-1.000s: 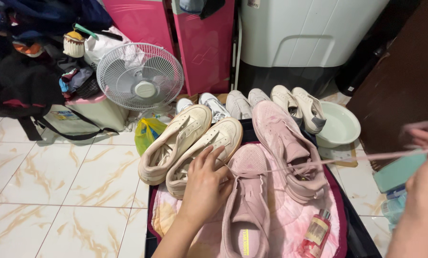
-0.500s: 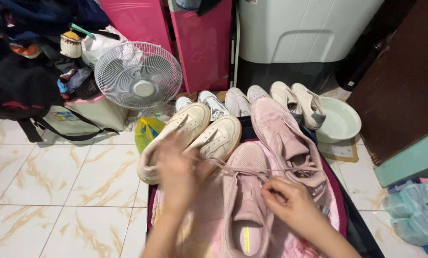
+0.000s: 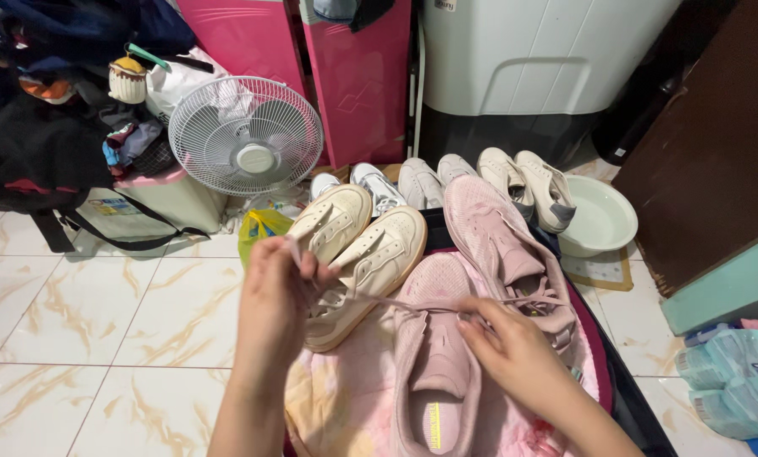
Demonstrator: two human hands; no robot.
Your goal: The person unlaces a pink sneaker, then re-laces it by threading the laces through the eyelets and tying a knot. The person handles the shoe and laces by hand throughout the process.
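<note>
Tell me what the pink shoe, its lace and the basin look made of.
Pink shoe: seemingly soft knit or mesh fabric, matte, with a faintly textured toe. Lace, pulled by the left hand: flat woven textile, matte pink. Basin: probably plastic, smooth, pale green, slightly glossy.

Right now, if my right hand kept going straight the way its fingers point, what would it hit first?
Probably the cream sneaker just past the pink shoe's laces; your right hand points up and left, though depth is hard to judge.

Left of my left hand's (image 3: 270, 292) fingers (image 3: 298, 258) I see open tiled floor (image 3: 99, 313). Ahead, cream shoes (image 3: 358, 254) crowd them. A taut lace (image 3: 396, 300) bars the gap to my right hand (image 3: 506, 347).
</note>
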